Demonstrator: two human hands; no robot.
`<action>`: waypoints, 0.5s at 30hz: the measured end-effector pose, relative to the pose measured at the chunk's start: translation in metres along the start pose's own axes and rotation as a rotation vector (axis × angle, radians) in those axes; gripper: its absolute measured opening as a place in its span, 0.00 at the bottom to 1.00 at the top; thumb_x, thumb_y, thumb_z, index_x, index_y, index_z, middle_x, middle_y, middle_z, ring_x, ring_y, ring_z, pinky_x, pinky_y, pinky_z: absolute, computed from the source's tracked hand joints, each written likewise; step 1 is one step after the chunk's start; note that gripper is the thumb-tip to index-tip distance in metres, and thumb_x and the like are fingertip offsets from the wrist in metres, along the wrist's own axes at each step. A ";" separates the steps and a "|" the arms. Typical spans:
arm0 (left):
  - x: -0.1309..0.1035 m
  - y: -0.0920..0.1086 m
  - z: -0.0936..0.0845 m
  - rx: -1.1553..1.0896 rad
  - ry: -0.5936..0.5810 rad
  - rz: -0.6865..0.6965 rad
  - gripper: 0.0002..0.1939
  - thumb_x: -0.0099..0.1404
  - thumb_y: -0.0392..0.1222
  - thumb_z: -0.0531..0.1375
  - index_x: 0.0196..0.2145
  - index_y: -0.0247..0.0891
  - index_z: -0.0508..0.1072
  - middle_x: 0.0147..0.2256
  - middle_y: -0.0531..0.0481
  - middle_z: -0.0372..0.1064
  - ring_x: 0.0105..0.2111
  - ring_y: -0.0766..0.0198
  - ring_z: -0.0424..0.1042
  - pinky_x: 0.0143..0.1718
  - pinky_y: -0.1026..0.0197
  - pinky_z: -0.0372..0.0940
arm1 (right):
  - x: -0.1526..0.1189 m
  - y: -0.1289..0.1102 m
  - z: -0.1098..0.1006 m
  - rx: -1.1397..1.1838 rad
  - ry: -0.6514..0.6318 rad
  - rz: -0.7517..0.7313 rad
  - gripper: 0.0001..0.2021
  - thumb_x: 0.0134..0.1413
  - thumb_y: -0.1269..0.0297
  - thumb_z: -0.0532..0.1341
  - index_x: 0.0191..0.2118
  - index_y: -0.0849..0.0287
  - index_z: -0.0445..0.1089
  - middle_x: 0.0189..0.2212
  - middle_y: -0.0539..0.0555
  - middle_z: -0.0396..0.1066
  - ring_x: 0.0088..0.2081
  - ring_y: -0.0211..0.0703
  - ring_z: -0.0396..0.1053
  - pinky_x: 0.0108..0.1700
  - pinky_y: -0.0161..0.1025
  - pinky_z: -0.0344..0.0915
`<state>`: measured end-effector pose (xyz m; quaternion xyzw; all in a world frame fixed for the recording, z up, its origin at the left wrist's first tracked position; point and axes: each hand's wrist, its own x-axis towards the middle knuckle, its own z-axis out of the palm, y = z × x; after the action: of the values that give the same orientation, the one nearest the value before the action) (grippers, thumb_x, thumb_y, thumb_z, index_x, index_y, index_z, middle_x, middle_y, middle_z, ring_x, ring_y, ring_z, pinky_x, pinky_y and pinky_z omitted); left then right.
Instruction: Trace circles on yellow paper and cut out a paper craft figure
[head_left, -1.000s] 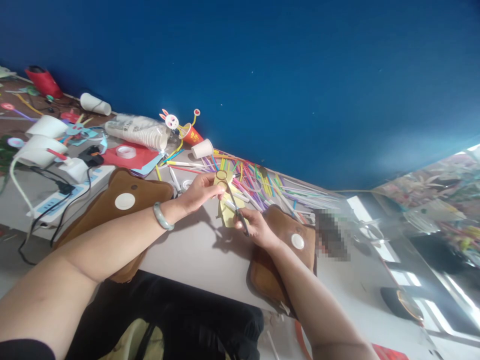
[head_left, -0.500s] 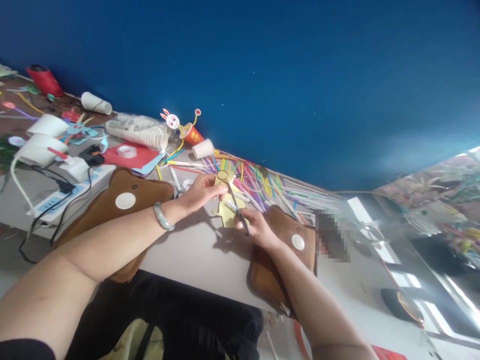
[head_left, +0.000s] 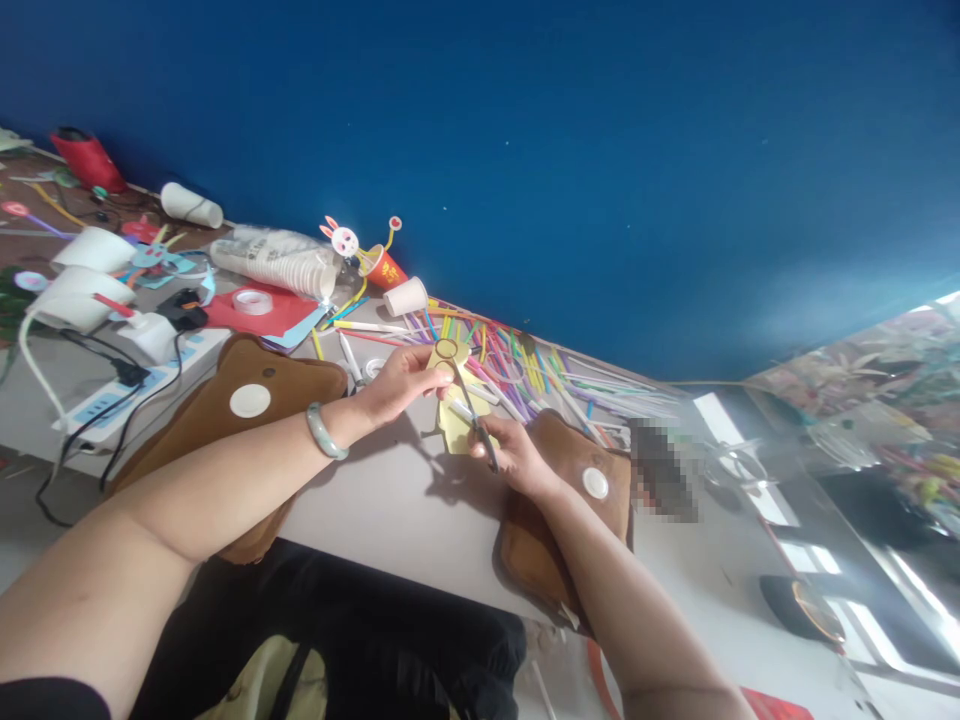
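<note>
My left hand (head_left: 409, 382) is closed, pinching a piece of yellow paper (head_left: 457, 430) between thumb and fingers. A dark-outlined circle (head_left: 445, 349) shows near the paper's upper end. My right hand (head_left: 516, 457) is closed around a pair of dark-handled scissors (head_left: 485, 446). Their blades lie across the paper and point up toward the circle, close to my left fingertips. Whether the blades are parted is too small to tell. Both hands are held over the pale tabletop (head_left: 390, 520), where their shadow falls.
Brown cushions (head_left: 296, 388) lie beneath both forearms. Many coloured straws (head_left: 525, 370) are spread along the blue wall. Stacked paper cups (head_left: 277, 265), a red cup (head_left: 384, 268), a tape roll (head_left: 253, 301) on red paper and a power strip (head_left: 142, 385) with cords lie to the left.
Both hands keep nearly the same place and grip. The narrow yellow strip at the paper's left edge shows less than before.
</note>
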<state>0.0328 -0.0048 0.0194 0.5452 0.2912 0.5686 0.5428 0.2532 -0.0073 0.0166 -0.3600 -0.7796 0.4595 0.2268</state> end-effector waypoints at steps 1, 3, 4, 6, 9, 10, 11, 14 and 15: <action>0.000 0.000 0.000 0.002 -0.001 0.002 0.08 0.57 0.40 0.61 0.22 0.36 0.69 0.22 0.53 0.67 0.24 0.69 0.61 0.28 0.63 0.54 | 0.000 0.000 0.000 -0.004 0.004 0.001 0.29 0.48 0.34 0.65 0.21 0.57 0.62 0.19 0.47 0.60 0.26 0.39 0.57 0.31 0.38 0.58; 0.000 0.000 0.000 0.007 -0.001 0.003 0.08 0.57 0.40 0.61 0.22 0.36 0.69 0.22 0.53 0.67 0.24 0.69 0.61 0.28 0.63 0.55 | 0.000 0.000 0.000 -0.010 0.006 0.002 0.29 0.48 0.34 0.65 0.21 0.57 0.62 0.19 0.47 0.60 0.26 0.39 0.57 0.31 0.39 0.58; 0.000 0.000 0.000 0.007 0.000 0.003 0.08 0.57 0.40 0.61 0.22 0.36 0.69 0.22 0.53 0.67 0.24 0.69 0.61 0.28 0.63 0.55 | 0.000 0.000 0.000 -0.012 0.005 0.001 0.29 0.48 0.34 0.64 0.21 0.57 0.62 0.19 0.47 0.60 0.26 0.39 0.57 0.31 0.39 0.58; 0.000 0.001 0.000 0.004 -0.002 0.003 0.08 0.57 0.40 0.61 0.22 0.36 0.69 0.22 0.53 0.67 0.24 0.69 0.61 0.27 0.63 0.55 | 0.000 0.000 0.000 -0.013 0.004 -0.003 0.29 0.48 0.33 0.64 0.21 0.57 0.62 0.19 0.47 0.60 0.26 0.39 0.57 0.31 0.39 0.58; 0.000 0.001 -0.001 0.006 -0.005 0.006 0.08 0.57 0.40 0.61 0.23 0.35 0.69 0.22 0.53 0.66 0.24 0.69 0.61 0.27 0.63 0.54 | 0.000 -0.001 0.000 -0.012 0.005 -0.003 0.30 0.48 0.33 0.64 0.21 0.57 0.62 0.19 0.47 0.60 0.26 0.38 0.56 0.31 0.38 0.56; 0.000 0.001 -0.001 0.009 -0.007 0.007 0.08 0.58 0.40 0.61 0.23 0.35 0.69 0.22 0.53 0.66 0.24 0.69 0.60 0.27 0.63 0.55 | 0.000 -0.001 0.000 -0.011 0.006 -0.002 0.29 0.48 0.33 0.64 0.21 0.57 0.62 0.19 0.47 0.60 0.26 0.38 0.56 0.31 0.38 0.56; 0.000 0.001 -0.002 0.012 -0.009 0.008 0.08 0.58 0.40 0.61 0.23 0.35 0.69 0.22 0.53 0.67 0.24 0.69 0.60 0.28 0.63 0.55 | 0.000 -0.001 0.000 -0.010 0.009 -0.003 0.29 0.48 0.33 0.64 0.21 0.57 0.61 0.18 0.47 0.60 0.26 0.38 0.55 0.31 0.38 0.55; -0.001 0.000 -0.002 0.014 -0.010 0.007 0.08 0.58 0.40 0.61 0.23 0.35 0.69 0.22 0.52 0.67 0.25 0.69 0.60 0.28 0.63 0.55 | 0.000 -0.001 0.000 -0.006 0.007 -0.009 0.30 0.47 0.33 0.64 0.20 0.57 0.60 0.18 0.47 0.59 0.25 0.38 0.55 0.30 0.38 0.54; -0.001 0.000 -0.002 0.014 -0.007 0.006 0.08 0.58 0.40 0.61 0.23 0.35 0.69 0.22 0.52 0.67 0.25 0.69 0.60 0.28 0.63 0.55 | 0.000 -0.001 0.000 -0.006 0.006 -0.012 0.30 0.47 0.33 0.64 0.20 0.57 0.60 0.18 0.47 0.58 0.25 0.38 0.55 0.30 0.38 0.54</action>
<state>0.0308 -0.0050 0.0189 0.5519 0.2917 0.5661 0.5384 0.2522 -0.0075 0.0175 -0.3576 -0.7825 0.4546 0.2307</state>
